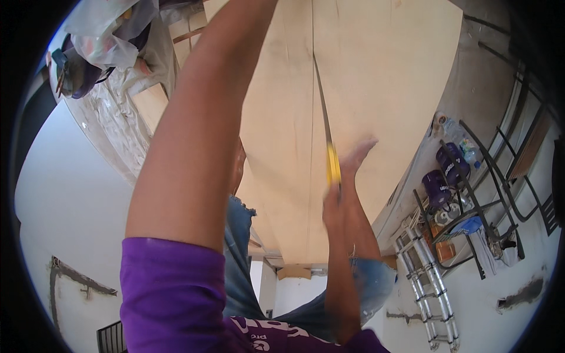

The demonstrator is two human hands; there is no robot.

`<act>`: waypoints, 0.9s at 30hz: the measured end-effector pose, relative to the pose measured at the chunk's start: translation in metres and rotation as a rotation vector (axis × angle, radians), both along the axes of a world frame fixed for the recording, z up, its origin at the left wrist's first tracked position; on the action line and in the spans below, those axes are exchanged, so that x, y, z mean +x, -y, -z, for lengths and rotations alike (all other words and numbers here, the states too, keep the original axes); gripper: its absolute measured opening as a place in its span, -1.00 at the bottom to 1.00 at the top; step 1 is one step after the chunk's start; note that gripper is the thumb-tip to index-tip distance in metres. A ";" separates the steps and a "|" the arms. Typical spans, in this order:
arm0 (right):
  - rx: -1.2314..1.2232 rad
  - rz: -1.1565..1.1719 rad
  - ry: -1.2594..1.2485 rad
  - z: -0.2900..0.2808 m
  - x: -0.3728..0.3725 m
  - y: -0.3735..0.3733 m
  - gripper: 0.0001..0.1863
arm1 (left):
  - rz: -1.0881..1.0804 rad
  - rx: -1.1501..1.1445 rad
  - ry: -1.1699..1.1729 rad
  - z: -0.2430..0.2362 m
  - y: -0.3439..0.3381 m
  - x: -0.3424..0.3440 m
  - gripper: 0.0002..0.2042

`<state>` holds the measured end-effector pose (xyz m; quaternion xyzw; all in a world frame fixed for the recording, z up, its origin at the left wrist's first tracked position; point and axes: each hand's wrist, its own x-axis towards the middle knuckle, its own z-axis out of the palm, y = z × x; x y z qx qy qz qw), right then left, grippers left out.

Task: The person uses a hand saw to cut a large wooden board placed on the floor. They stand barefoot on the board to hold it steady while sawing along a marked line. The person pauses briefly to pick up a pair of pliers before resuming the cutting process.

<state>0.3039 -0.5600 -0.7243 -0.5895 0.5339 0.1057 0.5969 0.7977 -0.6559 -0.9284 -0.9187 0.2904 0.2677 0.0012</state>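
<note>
My right hand [331, 199] grips the yellow handle [332, 162] of a handsaw, slightly smeared by motion. Its thin blade [319, 85] points up the picture along a narrow straight line in a large pale plywood sheet [388, 65]. My left forearm [194, 135] reaches across the sheet to the top edge, where my left hand is out of frame. My bare right foot [359, 153] rests on the plywood to the right of the saw.
At right are black metal frames [494, 200], an aluminium ladder [424, 282], purple containers [452, 162] and bottles [471, 150]. Plastic bags [103, 29], crumpled sheeting [118, 112] and a wooden offcut [150, 106] lie at upper left.
</note>
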 end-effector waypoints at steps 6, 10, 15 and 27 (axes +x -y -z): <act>-0.261 -0.087 0.129 0.023 0.004 0.000 -0.51 | 0.009 -0.063 0.040 -0.002 0.006 0.003 -0.19; -0.073 -0.063 -0.011 0.083 0.101 0.036 -0.53 | 0.026 -0.070 0.054 0.006 0.021 -0.002 -0.20; 0.139 0.055 -0.181 -0.014 -0.009 -0.008 -0.46 | -0.028 -0.067 0.056 0.004 0.002 0.004 -0.23; -0.064 -0.037 -0.120 0.048 -0.003 -0.015 -0.50 | 0.010 -0.025 -0.028 0.001 0.003 -0.009 -0.25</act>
